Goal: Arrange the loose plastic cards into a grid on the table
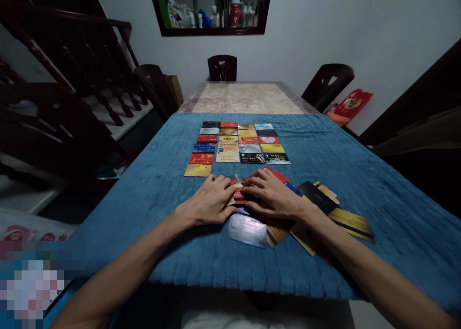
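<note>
The left hand [216, 198] and right hand [270, 193] lie low and close together, fingers bent, at either end of a red card with a black stripe [238, 195]. Both seem to touch it — whether they pinch it or only rest on it, I cannot tell.

Just beyond the hands, four columns of plastic cards lie in tidy order, from the black VIP card [252, 158] nearest the fingers to the far row. The leftmost column reaches one card closer, ending in a gold card [198, 170] beside the left hand. I would judge the ordering well along but unfinished: loose cards lie under and around the right hand — a silvery card [248, 230] on the near side, a black card [317, 198] and a striped gold card [351, 223] to its right.

Under everything is a ribbed blue cloth [144, 185]; farther ahead, the patterned tabletop [237, 98] shows bare. Past that stand a dark wooden chair [216, 68] and a white wall [298, 45], with a wooden stair railing [79, 15] off beyond the left hand and a red bag [355, 103] on the far right.
</note>
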Action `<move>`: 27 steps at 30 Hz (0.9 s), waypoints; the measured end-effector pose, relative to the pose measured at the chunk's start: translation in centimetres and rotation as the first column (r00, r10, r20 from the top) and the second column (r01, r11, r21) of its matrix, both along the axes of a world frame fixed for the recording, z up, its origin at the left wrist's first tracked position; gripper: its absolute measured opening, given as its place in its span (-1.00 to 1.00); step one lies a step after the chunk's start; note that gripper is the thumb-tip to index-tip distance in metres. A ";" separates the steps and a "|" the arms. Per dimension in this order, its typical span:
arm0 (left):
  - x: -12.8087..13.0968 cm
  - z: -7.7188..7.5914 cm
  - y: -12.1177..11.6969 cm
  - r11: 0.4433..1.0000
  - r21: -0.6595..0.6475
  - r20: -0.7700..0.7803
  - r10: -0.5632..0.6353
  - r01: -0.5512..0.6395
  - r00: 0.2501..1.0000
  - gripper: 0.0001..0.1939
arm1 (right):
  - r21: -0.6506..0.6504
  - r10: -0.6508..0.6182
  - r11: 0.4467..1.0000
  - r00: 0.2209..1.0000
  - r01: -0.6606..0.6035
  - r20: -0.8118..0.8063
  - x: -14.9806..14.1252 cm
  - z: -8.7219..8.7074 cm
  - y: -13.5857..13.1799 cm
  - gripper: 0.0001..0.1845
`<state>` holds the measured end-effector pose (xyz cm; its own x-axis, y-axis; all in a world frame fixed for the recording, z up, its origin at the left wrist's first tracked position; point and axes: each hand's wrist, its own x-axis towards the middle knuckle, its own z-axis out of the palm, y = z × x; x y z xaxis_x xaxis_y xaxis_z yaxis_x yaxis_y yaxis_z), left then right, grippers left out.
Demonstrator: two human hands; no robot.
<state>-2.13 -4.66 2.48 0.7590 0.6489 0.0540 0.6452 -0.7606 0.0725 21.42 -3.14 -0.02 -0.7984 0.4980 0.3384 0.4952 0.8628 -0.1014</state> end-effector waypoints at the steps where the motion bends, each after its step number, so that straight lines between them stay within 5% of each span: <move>1: 0.0 0.0 0.0 1.000 0.001 -0.008 0.003 -0.003 1.000 -0.62 | 0.003 0.006 1.000 1.000 -0.006 -0.002 0.0 0.0 0.0 -0.62; 18: -1.2 1.3 0.0 0.994 -0.108 0.045 0.016 -0.011 0.999 -0.81 | -0.005 0.009 1.000 1.000 -0.010 -0.015 0.1 -0.4 0.0 -0.66; 27: -1.1 1.2 -0.3 0.979 -0.197 0.102 -0.027 0.047 0.994 -0.71 | 0.055 -0.029 0.998 0.999 0.027 0.024 -1.5 -0.1 -0.7 -0.64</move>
<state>-3.21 -4.95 3.71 0.7801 0.6257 0.0023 0.5991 -0.7479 0.2860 19.94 -3.82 -0.10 -0.7928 0.5017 0.3461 0.5210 0.8525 -0.0423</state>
